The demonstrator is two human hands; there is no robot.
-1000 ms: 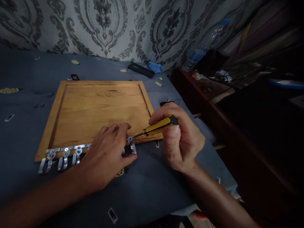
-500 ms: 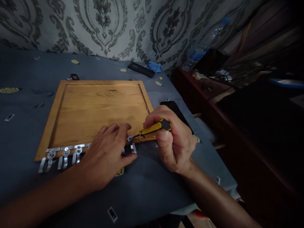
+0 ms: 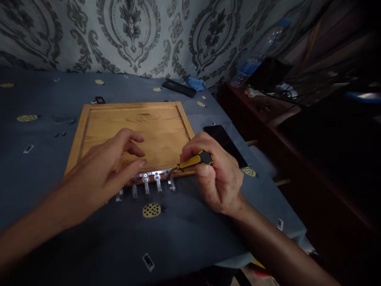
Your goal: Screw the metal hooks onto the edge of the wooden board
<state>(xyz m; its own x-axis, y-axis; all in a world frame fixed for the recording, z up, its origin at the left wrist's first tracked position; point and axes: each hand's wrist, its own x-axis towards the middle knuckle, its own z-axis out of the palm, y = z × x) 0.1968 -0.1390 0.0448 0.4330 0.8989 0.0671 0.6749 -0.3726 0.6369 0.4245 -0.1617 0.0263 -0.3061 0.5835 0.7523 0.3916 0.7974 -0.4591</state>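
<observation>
A wooden board (image 3: 154,127) with a raised rim lies on a blue-grey cloth. A metal strip of hooks (image 3: 151,178) runs along its near edge. My right hand (image 3: 216,174) is closed round a yellow-and-black screwdriver (image 3: 195,159), whose tip rests at the right end of the hook strip. My left hand (image 3: 104,171) hovers above the board's near left part, fingers loosely spread and holding nothing; it hides the left hooks.
A black phone (image 3: 224,143) lies just right of the board. A dark remote-like bar (image 3: 178,87) and a blue cloth (image 3: 195,83) sit at the far edge by the patterned wall. A dark wooden cabinet (image 3: 268,119) with a plastic bottle (image 3: 258,51) stands to the right.
My left hand has lifted off the hook strip and moved up and left, uncovering the right-hand hooks. The right hand keeps the screwdriver at the strip's right end. The view shifted slightly.
</observation>
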